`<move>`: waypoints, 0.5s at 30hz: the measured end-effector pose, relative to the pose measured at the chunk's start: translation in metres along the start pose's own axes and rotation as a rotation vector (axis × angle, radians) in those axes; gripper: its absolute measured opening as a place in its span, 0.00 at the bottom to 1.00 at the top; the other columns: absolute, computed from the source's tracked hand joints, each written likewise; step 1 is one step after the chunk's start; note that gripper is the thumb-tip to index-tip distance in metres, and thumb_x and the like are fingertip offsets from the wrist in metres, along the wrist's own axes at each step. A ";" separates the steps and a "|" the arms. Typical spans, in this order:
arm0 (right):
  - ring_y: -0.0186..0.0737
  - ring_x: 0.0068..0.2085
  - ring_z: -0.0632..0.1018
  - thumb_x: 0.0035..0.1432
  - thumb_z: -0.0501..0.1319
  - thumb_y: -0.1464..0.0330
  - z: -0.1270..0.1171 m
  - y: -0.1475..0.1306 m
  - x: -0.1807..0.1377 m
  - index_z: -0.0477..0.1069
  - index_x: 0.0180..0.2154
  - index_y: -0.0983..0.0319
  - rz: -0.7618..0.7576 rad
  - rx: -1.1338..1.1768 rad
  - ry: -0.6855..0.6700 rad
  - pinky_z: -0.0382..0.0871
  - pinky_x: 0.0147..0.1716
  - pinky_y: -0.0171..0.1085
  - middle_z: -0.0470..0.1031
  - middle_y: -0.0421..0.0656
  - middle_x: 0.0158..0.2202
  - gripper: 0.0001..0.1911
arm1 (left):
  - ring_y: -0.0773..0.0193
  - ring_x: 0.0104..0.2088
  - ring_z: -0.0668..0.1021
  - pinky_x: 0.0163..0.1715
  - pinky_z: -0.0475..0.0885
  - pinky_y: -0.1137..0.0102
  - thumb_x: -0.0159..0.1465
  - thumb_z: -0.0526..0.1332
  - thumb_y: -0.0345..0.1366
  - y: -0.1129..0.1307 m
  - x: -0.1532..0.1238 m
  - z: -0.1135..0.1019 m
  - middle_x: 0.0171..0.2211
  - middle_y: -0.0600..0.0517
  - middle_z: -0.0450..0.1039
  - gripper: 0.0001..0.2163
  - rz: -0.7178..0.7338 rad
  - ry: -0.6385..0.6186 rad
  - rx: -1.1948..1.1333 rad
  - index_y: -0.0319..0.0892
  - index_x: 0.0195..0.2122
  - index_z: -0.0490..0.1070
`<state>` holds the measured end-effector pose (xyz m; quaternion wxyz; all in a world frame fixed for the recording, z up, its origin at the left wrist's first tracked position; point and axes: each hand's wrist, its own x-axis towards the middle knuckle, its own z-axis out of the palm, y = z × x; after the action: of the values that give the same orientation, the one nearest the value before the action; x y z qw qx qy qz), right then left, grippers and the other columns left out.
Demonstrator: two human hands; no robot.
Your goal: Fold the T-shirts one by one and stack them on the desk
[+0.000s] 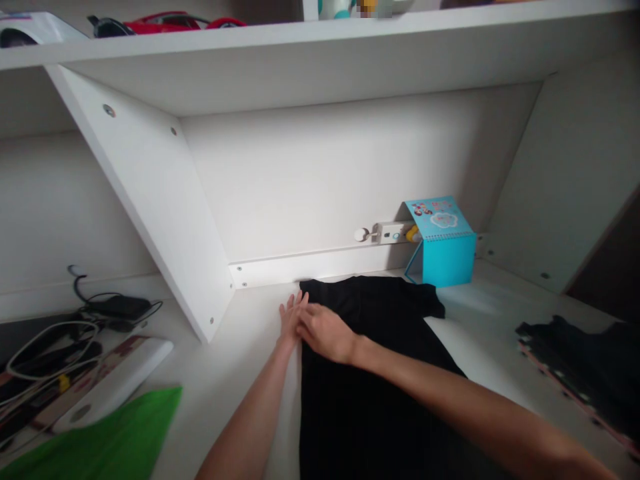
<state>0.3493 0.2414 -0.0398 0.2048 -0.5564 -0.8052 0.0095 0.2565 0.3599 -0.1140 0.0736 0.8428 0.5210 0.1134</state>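
A black T-shirt (pixel 380 373) lies spread on the white desk, its neck end towards the back and one short sleeve out to the right. At its upper left edge is my left hand (pixel 291 321), fingers apart, partly covered by the other hand. My right hand (pixel 327 331) reaches across the shirt with its fingers curled and their tips against my left hand. Whether cloth is pinched in those fingertips is hidden.
A blue desk calendar (pixel 447 260) stands behind the shirt, beside a power strip (pixel 393 233). Folded dark clothing (pixel 585 367) lies right. Left are a green cloth (pixel 105 440), cables (pixel 55 347) and an upright panel (pixel 140 193). A shelf (pixel 320 67) overhangs the desk.
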 end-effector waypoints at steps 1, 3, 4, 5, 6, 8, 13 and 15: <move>0.44 0.53 0.66 0.58 0.55 0.63 -0.001 -0.013 -0.029 0.65 0.49 0.65 -0.094 0.008 -0.032 0.60 0.52 0.40 0.65 0.51 0.53 0.19 | 0.52 0.62 0.49 0.56 0.46 0.48 0.63 0.43 0.41 0.000 0.001 0.000 0.63 0.52 0.45 0.23 -0.005 0.006 0.008 0.47 0.61 0.51; 0.54 0.58 0.59 0.56 0.54 0.53 0.004 -0.034 -0.088 0.52 0.58 0.63 -0.372 0.008 -0.109 0.61 0.51 0.49 0.55 0.55 0.59 0.34 | 0.52 0.61 0.50 0.56 0.47 0.47 0.64 0.42 0.43 0.001 0.002 0.000 0.63 0.50 0.46 0.24 -0.020 0.022 0.020 0.45 0.61 0.51; 0.54 0.58 0.59 0.58 0.52 0.54 0.010 -0.041 -0.115 0.48 0.60 0.58 -0.464 -0.023 -0.129 0.63 0.48 0.51 0.54 0.52 0.60 0.31 | 0.52 0.61 0.51 0.56 0.47 0.47 0.64 0.41 0.44 0.002 0.003 0.000 0.62 0.49 0.46 0.25 -0.025 0.023 0.029 0.43 0.61 0.51; 0.54 0.58 0.60 0.61 0.50 0.57 0.016 -0.047 -0.138 0.45 0.61 0.54 -0.504 -0.066 -0.117 0.65 0.46 0.51 0.55 0.51 0.60 0.29 | 0.52 0.61 0.51 0.56 0.48 0.48 0.64 0.40 0.44 0.003 0.003 0.000 0.63 0.49 0.46 0.25 -0.023 0.020 0.043 0.42 0.61 0.51; 0.54 0.57 0.62 0.63 0.48 0.60 0.023 -0.051 -0.157 0.44 0.61 0.52 -0.511 -0.114 -0.097 0.67 0.44 0.51 0.56 0.50 0.59 0.27 | 0.53 0.62 0.50 0.56 0.48 0.49 0.64 0.40 0.43 0.004 0.003 -0.001 0.63 0.48 0.46 0.25 -0.027 0.013 0.060 0.41 0.61 0.50; 0.55 0.55 0.64 0.64 0.47 0.63 0.032 -0.056 -0.180 0.42 0.61 0.51 -0.463 -0.198 -0.041 0.69 0.41 0.51 0.57 0.51 0.58 0.26 | 0.55 0.62 0.50 0.56 0.49 0.50 0.64 0.38 0.43 0.006 0.002 -0.002 0.63 0.48 0.44 0.25 -0.033 -0.002 0.090 0.39 0.61 0.49; 0.58 0.57 0.60 0.62 0.48 0.60 0.026 -0.067 -0.194 0.37 0.62 0.52 -0.393 -0.212 -0.051 0.67 0.42 0.55 0.51 0.53 0.60 0.30 | 0.53 0.62 0.49 0.55 0.47 0.46 0.65 0.38 0.39 0.011 -0.003 -0.009 0.63 0.45 0.43 0.24 -0.051 -0.038 0.121 0.38 0.61 0.49; 0.57 0.57 0.59 0.63 0.48 0.59 0.028 -0.073 -0.201 0.36 0.62 0.52 -0.411 -0.216 -0.028 0.67 0.42 0.54 0.52 0.52 0.60 0.30 | 0.50 0.62 0.50 0.53 0.47 0.42 0.64 0.39 0.39 0.008 -0.011 -0.015 0.63 0.43 0.43 0.24 -0.055 -0.066 0.139 0.39 0.60 0.51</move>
<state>0.3341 0.0390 -0.1114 0.1306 -0.3991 -0.9008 -0.1109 0.2546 0.3461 -0.0988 0.0351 0.8346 0.5478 0.0472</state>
